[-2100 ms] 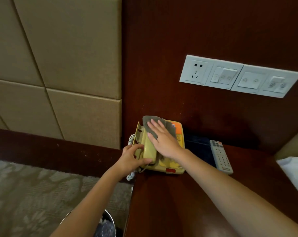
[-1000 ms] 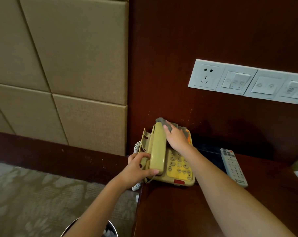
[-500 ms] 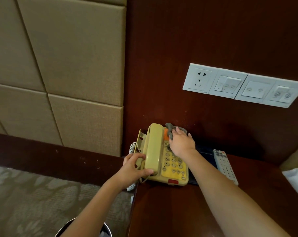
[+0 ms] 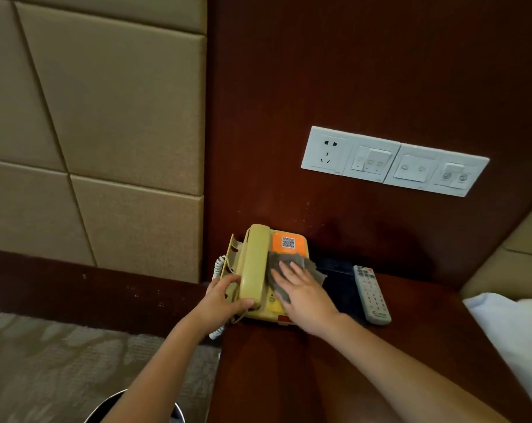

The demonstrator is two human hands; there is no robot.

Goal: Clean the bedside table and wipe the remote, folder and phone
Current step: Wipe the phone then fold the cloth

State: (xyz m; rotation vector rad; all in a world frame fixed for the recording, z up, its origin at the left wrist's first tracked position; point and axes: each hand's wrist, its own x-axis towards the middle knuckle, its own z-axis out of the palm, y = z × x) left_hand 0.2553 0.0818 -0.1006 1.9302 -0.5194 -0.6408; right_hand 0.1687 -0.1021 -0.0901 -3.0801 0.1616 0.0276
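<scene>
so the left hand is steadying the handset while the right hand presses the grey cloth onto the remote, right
Not quite. The head view shows the right hand pressing the grey cloth onto the phone, over its keypad, not onto the remote, which lies untouched further right on the bedside table. The left hand does steady the handset.

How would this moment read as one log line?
step: wiping phone | left hand: holds handset | right hand: presses cloth on keypad | remote: untouched

My right hand [image 4: 304,296] and the grey cloth [image 4: 292,267] cover the phone's keypad [image 4: 272,303]. The bin [image 4: 106,406] is cut off below, and the remote's [image 4: 372,294] button labels are too small for me to read.
</scene>
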